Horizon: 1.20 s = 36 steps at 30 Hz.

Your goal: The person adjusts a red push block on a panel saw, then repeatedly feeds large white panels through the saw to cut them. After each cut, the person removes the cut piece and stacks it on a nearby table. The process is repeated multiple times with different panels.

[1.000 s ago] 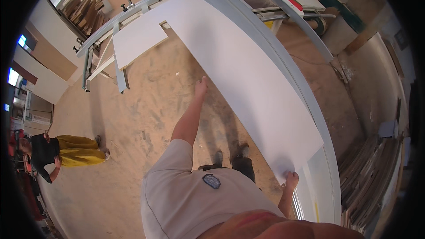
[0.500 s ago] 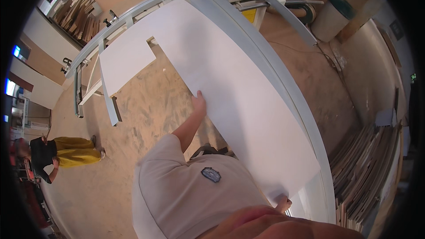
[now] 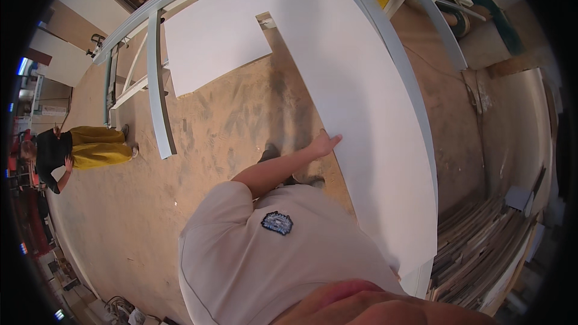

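A large white panel (image 3: 373,108) with a rectangular notch cut into its left side lies on the long metal sliding table (image 3: 400,47). My left hand (image 3: 327,143) grips the panel's inner edge, thumb on top and the other fingers out of sight beneath. At the near end of the panel only a sliver of my right hand (image 3: 396,275) shows beside my body. Its fingers are hidden, so its hold cannot be made out.
A metal frame with a grey support bar (image 3: 158,87) stands at the left. Stacked board offcuts (image 3: 475,247) lean at the lower right. Another person (image 3: 78,147) in yellow trousers stands at far left. A dusty floor (image 3: 211,126) shows through the notch.
My view has turned, and the panel and table appear further right. My left hand still holds the panel's inner edge. My right hand, visible at the near end before, is now almost wholly hidden.
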Motion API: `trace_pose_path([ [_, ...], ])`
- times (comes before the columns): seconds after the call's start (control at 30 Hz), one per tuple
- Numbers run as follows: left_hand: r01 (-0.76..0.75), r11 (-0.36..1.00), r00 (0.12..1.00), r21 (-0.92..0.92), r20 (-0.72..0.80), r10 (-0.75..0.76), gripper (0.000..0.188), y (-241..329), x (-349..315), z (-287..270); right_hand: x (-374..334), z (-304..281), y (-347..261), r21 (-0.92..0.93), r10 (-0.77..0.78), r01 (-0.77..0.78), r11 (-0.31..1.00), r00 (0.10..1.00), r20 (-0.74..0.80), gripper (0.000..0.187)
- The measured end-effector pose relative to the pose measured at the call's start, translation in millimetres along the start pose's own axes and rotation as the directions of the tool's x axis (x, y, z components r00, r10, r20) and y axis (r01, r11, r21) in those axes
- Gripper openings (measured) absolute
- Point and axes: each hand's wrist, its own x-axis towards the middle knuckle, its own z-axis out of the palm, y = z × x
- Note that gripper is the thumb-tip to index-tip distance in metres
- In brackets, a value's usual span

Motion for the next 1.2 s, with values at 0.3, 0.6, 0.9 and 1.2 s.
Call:
trace_pose_path([
  [0.3, 0.555, 0.806, 0.038, 0.208, -0.974, 0.225, 0.067, -144.7, -27.2, -405.2, -212.6, -147.2, -389.1, 0.385, -0.729, 0.910, -0.154, 0.158, -0.666, 0.033],
  [0.6, 0.210, 0.936, 0.406, -0.281, -0.846, -0.345, 0.083, -301.1, 13.9, -375.4, -359.5, -223.8, -489.3, 0.280, -0.719, 0.873, -0.399, -0.108, -0.686, 0.036],
  [0.9, 0.062, 0.955, 0.499, -0.291, -0.819, -0.282, 0.055, -252.2, 0.7, -310.6, -387.3, -486.5, -713.5, -0.302, -0.294, 0.894, -0.332, -0.402, -0.867, 0.038],
  [1.2, 0.414, 0.891, 0.503, -0.186, -0.769, -0.394, 0.073, -265.0, -77.6, -363.9, -644.6, -497.8, -713.1, -0.217, -0.696, 0.857, -0.468, -0.508, -0.508, 0.049],
])
